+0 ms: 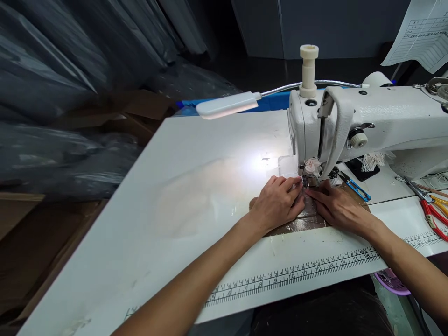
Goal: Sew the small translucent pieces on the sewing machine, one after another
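My left hand [282, 203] lies just left of the presser foot [310, 181] of a white sewing machine [381, 109]. Its fingers are bent and pressed together, with the tips close to the foot. From the other side my right hand [331, 205] reaches in, thumb and forefinger closed just in front of the foot. A small pale piece seems to lie between the fingertips, too covered to make out. Both hands rest over a brown, shiny plate [297, 227] set on the white table [210, 186]. A pale pink fabric flower [312, 164] hangs at the needle area.
Blue thread snips [355, 186] lie right of the foot, red-handled scissors [429, 210] farther right. Pale lace [373, 161] sits under the machine arm. A lamp [229, 105] reaches over the table. A ruler strip [294, 277] runs along the front edge. Plastic-wrapped goods [66, 158] stand left.
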